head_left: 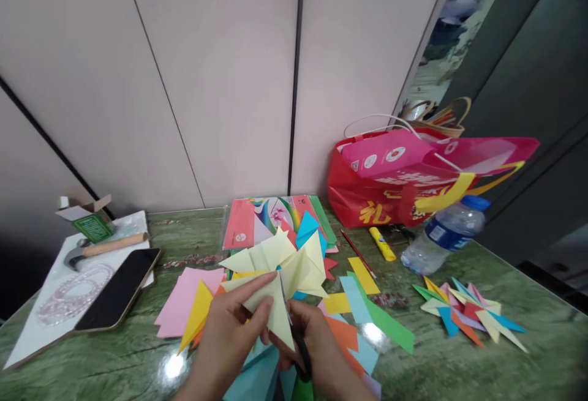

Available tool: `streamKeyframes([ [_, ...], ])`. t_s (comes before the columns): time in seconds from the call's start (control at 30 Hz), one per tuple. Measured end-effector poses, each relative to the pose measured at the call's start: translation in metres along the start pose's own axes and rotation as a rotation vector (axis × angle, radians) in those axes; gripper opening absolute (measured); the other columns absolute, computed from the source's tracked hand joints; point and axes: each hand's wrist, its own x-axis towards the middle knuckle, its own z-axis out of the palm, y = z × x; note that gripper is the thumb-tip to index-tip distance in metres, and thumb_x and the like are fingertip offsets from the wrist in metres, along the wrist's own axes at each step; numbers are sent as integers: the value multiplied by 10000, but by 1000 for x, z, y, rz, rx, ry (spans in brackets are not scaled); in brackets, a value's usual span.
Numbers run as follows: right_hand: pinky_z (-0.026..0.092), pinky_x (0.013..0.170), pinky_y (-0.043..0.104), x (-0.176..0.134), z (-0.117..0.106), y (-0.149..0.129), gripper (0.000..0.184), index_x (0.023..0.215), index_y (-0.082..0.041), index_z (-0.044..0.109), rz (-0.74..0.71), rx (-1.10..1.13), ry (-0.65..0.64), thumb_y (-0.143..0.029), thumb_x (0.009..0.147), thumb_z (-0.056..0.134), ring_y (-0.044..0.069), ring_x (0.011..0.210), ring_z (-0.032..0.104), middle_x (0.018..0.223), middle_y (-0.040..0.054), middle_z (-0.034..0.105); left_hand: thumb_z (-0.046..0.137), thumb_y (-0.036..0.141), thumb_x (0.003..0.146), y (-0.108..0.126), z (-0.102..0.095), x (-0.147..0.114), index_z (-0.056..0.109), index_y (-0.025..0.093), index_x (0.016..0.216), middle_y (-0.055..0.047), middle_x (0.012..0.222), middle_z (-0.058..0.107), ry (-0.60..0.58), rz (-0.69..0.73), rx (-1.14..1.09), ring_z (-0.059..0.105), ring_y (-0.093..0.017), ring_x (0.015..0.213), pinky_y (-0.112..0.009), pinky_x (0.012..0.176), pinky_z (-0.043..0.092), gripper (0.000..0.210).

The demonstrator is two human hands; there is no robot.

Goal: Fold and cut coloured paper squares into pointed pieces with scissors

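Between the thumb and fingers of my left hand (234, 333) is a folded piece of cream paper (278, 315). My right hand (310, 333) grips black-handled scissors (302, 352), whose blades lie along the right side of that paper; whether they are cutting cannot be made out. Just beyond both hands lie pale yellow folded paper pieces (303, 260) with blue and red ones among them. Pink paper sheets (186, 303) and a yellow folded piece (197, 312) sit left of my left hand. Coloured paper strips (386, 321) are scattered right of my right hand.
A multicoloured folded-paper star (468, 312) rests at the right, near a water bottle (445, 236) and a yellow glue stick (382, 243). Behind stands a red gift bag (367, 196). On the left are a phone (120, 291), a hammer (105, 248) and a small green box (92, 226).
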Motion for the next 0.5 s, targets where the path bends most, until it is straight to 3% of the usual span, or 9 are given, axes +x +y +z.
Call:
streamKeyframes([
  [0.17,324,364,175,4,-3,5,549,612,-169,519,-12,-9,-19,-711,576,600,82,347,420,368,-65,441,596,287,702,-9,-4,9,632,69,1137,36,409,536,-175,-47,16,451,-95,340,-191,374,364,488],
  [0.33,311,366,175,13,-12,13,491,655,-171,490,-65,-141,91,-617,579,680,81,341,438,399,-68,475,593,249,676,-9,-27,18,556,131,1237,-12,676,654,-341,-40,80,470,-93,380,-213,393,409,574],
  [0.4,308,375,177,16,-14,13,484,656,-164,499,-95,-160,150,-591,562,706,75,351,427,405,-72,466,568,217,699,-11,-41,22,405,196,1360,42,583,608,-394,-35,159,463,-105,385,-199,386,386,681],
  [0.5,293,384,179,19,-15,13,482,674,-157,516,-156,-151,227,-585,563,708,71,363,407,392,-72,460,551,178,697,-19,-60,31,377,244,1374,41,583,615,-312,42,435,524,-145,463,-212,446,406,702],
])
